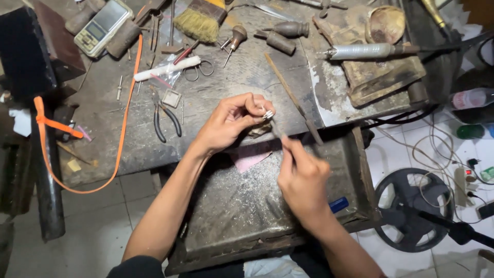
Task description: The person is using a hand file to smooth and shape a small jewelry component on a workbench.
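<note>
My left hand (230, 123) pinches a small silver ring (267, 115) between thumb and fingertips, braced at the front edge of the worn metal workbench (123, 134). My right hand (303, 180) grips a thin dark tool (278, 129) like a pencil; its tip touches the ring from below. Both hands hover over a grimy metal catch tray (242, 206) pulled out under the bench. A pink scrap (247, 158) lies in the tray below the left hand.
On the bench lie black-handled pliers (167, 122), small scissors (200, 69), a white tube (167, 68), a brush (198, 23), a pocket scale (103, 27), wooden-handled gravers (234, 38), a long file (293, 98) and an orange strap (123, 128). Cables and a power strip (463, 180) cover the tiled floor at right.
</note>
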